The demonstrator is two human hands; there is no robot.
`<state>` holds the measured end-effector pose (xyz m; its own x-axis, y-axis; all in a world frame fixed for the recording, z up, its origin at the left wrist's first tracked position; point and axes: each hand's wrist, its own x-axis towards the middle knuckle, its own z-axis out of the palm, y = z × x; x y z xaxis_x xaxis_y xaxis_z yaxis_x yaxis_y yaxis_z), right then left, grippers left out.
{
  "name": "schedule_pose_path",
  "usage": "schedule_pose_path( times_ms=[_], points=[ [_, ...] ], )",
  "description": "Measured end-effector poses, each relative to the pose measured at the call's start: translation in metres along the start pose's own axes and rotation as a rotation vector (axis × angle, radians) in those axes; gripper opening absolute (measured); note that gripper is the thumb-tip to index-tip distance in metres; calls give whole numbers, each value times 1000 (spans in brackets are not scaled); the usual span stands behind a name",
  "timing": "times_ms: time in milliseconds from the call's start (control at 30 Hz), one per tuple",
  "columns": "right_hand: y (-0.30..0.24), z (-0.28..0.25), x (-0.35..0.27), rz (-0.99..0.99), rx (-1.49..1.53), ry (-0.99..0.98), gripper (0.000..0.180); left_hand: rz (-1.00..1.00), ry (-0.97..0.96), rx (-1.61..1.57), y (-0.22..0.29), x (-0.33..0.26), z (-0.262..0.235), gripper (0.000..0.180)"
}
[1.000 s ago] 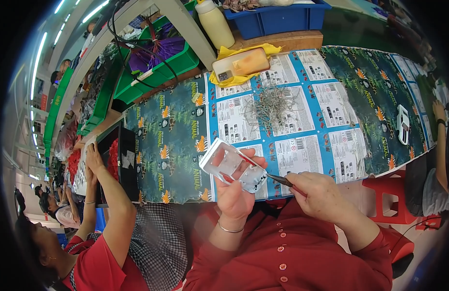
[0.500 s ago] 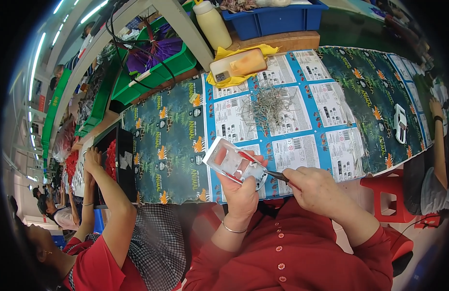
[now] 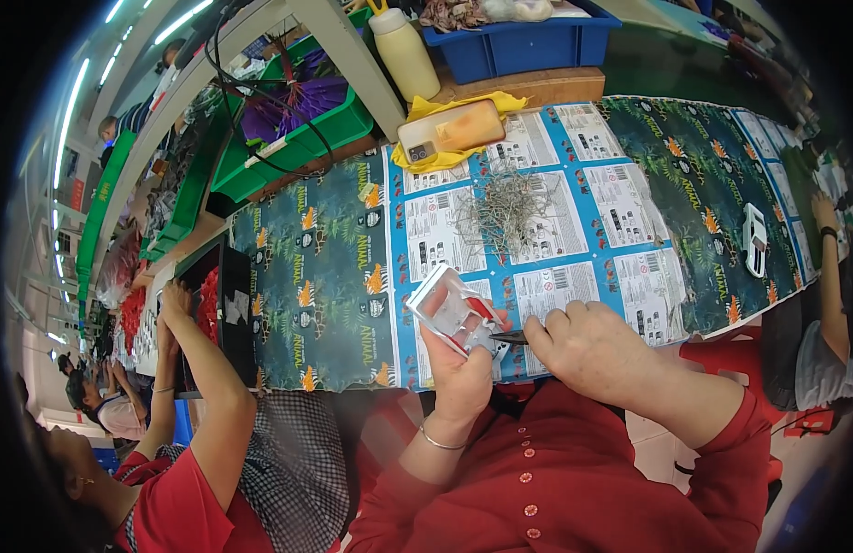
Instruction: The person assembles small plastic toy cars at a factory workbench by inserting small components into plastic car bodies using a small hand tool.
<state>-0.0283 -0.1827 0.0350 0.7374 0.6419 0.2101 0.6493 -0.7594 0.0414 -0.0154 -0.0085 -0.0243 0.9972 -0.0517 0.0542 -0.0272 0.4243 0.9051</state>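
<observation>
My left hand is closed around a white plastic toy car body, held tilted with its hollow inside facing up and red parts within. My right hand grips dark needle-nose pliers; their handles are hidden in my palm. The pliers' tip is at the car body's near right end, close to my left thumb. Whether anything is pinched in the jaws is too small to tell. Beyond my hands, a loose pile of thin metal pins lies on the table.
Printed sheets cover the table. Another white toy car body lies at the right. Behind the pins are a phone on a yellow cloth, a cream bottle and a blue bin. A co-worker's arms reach into a black box at left.
The car body has shifted slightly right and tilted more steeply in my left hand. My right hand has turned, with its fingers higher and the pliers moved a little left.
</observation>
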Motion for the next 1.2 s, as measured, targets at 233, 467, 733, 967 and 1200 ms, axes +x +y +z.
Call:
schedule_pose_path(
  times_ms=[233,467,733,967,1200],
  points=[
    [1,-6,6,-50,-62,-31,11,-46,-26,42,-1,-2,-4,78],
    [5,-7,10,-65,23,-81,11,-9,-26,112,-3,-3,-5,79],
    [12,3,-5,77,322,-90,13,-28,-80,6,1,7,-12,79],
    [39,16,-62,381,355,84,21,207,188,644,38,55,-104,66],
    [159,8,-165,959,-47,367,28,184,483,1730,60,77,-206,63]
  ],
)
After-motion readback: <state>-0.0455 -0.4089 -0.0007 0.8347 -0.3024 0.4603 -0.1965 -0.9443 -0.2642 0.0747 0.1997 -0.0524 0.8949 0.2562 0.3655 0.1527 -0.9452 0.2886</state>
